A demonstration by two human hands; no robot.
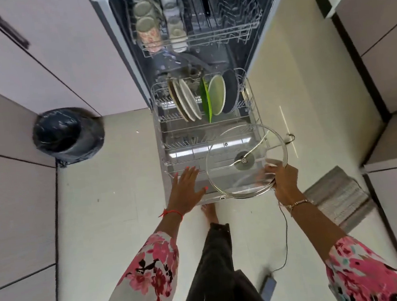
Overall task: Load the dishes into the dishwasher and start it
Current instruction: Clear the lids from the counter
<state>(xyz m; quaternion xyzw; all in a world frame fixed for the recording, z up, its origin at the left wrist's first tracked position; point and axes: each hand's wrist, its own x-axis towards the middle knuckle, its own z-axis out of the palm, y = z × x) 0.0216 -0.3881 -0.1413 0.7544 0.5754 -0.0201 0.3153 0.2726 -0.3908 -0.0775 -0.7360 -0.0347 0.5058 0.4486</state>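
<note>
- Head view: the right hand (285, 180) pinches the glass pot lid (245, 160) by its steel rim, at the lid's 4 o'clock. One edge, one hand, and the whole disc hangs out over the pulled-out lower rack (164, 139). If that grip slides, I'd expect glass on wire, or on the floor.
- The left hand (187, 183) is flat with fingers spread, at the rack's 7 o'clock front edge and holding nothing. I can't tell whether it touches the wire. It's just beside the lid but gives it no support.
- A bare foot (210, 212) sits at 6 o'clock, right under the door's lip, which is a bad spot if the lid drops short.
- At the rack's 12 o'clock stand the white plates (188, 100), a green plate (205, 100) and a dark round pan (230, 90), all on edge. Swing the wide lid too far back and it could clip them.
- The front tines look free. Laid flat there, the lid would likely shield what's above it from the spray; propped loosely, it may tip over.
- A thin cable (285, 239) trails across the floor at 5 o'clock, an easy snag on a step back.
</note>
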